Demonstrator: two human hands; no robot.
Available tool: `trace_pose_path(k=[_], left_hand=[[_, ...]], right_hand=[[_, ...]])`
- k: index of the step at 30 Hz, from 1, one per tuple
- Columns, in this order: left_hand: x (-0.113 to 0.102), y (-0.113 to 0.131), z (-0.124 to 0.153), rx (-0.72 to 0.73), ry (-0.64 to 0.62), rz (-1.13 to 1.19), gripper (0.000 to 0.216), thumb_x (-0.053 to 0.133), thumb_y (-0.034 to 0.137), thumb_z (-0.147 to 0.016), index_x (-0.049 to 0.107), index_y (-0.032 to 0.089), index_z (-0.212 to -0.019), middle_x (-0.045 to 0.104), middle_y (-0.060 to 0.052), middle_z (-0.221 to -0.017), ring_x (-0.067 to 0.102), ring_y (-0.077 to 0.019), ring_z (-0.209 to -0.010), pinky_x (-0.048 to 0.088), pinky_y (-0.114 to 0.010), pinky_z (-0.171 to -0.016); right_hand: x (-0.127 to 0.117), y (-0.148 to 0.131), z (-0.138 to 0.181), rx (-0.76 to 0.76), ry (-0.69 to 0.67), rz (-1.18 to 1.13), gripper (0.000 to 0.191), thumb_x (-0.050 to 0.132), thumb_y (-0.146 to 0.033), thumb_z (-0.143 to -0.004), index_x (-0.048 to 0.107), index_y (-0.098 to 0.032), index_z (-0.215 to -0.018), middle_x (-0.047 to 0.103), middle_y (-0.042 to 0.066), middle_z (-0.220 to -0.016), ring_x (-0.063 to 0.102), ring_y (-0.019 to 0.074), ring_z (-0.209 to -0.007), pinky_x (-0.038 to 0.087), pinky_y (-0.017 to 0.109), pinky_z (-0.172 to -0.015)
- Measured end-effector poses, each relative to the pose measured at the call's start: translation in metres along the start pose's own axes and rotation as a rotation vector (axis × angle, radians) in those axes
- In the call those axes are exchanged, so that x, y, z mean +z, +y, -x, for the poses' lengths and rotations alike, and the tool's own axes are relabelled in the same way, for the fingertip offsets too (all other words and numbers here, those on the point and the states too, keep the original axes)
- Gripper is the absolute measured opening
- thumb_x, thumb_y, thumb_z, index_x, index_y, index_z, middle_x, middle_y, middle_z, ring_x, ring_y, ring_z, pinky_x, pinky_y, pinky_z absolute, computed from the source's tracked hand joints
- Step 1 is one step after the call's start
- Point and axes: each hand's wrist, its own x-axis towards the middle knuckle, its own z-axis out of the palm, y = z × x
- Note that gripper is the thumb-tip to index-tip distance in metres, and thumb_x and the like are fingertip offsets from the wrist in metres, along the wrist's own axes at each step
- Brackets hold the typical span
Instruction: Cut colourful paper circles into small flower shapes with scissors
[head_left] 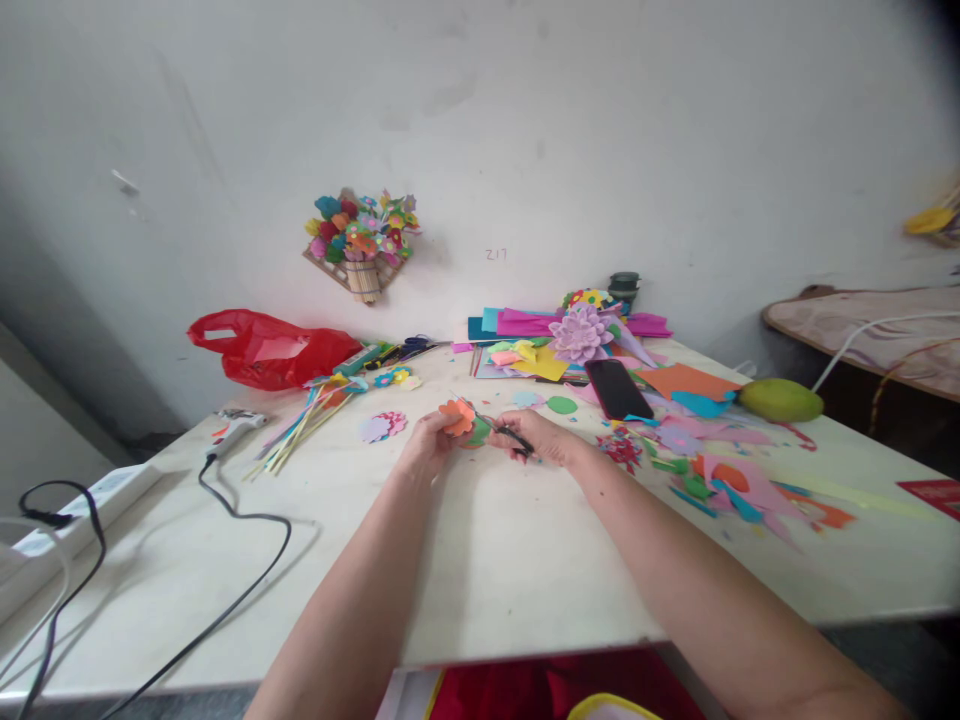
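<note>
My left hand (427,440) pinches an orange flower cutout (457,417) with scalloped petals, a little above the table's middle. From the right, my right hand (541,436) grips a pair of scissors (513,438) with dark handles, its blades pointing at the flower's edge. Whether the blades touch the flower I cannot tell. Just under the two hands shows a green piece (480,431). Left of my left hand lie pink and pale lilac flower cutouts (385,428). Beyond the scissors is a green oval leaf cutout (561,405).
A glue gun (238,432) with a black cord and a power strip (82,510) lie at left, near thin sticks (307,430) and a red plastic bag (274,350). Rightward are a phone (619,390), coloured scraps (735,480) and a lilac flower (581,334).
</note>
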Motion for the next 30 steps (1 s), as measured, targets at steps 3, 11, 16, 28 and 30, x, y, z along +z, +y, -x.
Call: trace_pose_path(k=[3,11,16,28,30], left_hand=[[0.002,0.0,0.001,-0.015,-0.008,0.016,0.012,0.064,0.008,-0.059,0.065,0.01,-0.071,0.067,-0.007,-0.069,0.061,-0.0149,-0.059,0.052,-0.028,-0.06],[0.005,-0.003,0.001,0.013,-0.016,-0.005,0.008,0.063,0.01,-0.057,0.064,0.01,-0.065,0.065,-0.006,-0.063,0.057,-0.0128,-0.054,0.047,-0.024,-0.052],[0.007,-0.004,0.003,0.011,-0.016,-0.002,0.006,0.064,0.01,-0.058,0.062,0.011,-0.063,0.065,-0.004,-0.064,0.058,-0.0125,-0.057,0.047,-0.023,-0.052],[0.01,-0.006,0.005,-0.002,-0.038,0.001,0.009,0.065,0.011,-0.06,0.062,0.01,-0.068,0.065,-0.006,-0.065,0.059,-0.0142,-0.055,0.049,-0.026,-0.052],[0.01,-0.007,0.005,-0.007,-0.032,0.006,0.009,0.065,0.011,-0.061,0.062,0.01,-0.069,0.066,-0.006,-0.065,0.06,-0.0144,-0.055,0.049,-0.026,-0.052]], right_hand=[[0.0,0.0,0.001,-0.038,-0.002,0.022,0.024,0.068,-0.033,-0.068,0.053,-0.015,-0.07,0.046,-0.006,-0.05,0.042,0.0051,-0.039,0.032,0.016,-0.034],[0.004,-0.007,0.004,-0.013,0.034,0.049,0.023,0.065,-0.034,-0.071,0.05,-0.015,-0.069,0.048,-0.005,-0.047,0.042,0.005,-0.037,0.027,0.016,-0.032],[0.004,-0.006,0.005,-0.024,0.023,0.034,0.028,0.066,-0.038,-0.069,0.049,-0.015,-0.068,0.051,-0.005,-0.048,0.042,0.005,-0.035,0.023,0.016,-0.031],[0.01,-0.017,0.01,-0.009,0.059,-0.024,0.03,0.068,-0.038,-0.067,0.05,-0.015,-0.068,0.047,-0.006,-0.045,0.04,0.0054,-0.035,0.027,0.017,-0.032],[0.01,-0.014,0.008,-0.008,0.063,-0.022,0.029,0.068,-0.037,-0.068,0.05,-0.015,-0.069,0.048,-0.006,-0.045,0.041,0.0055,-0.035,0.028,0.017,-0.033]])
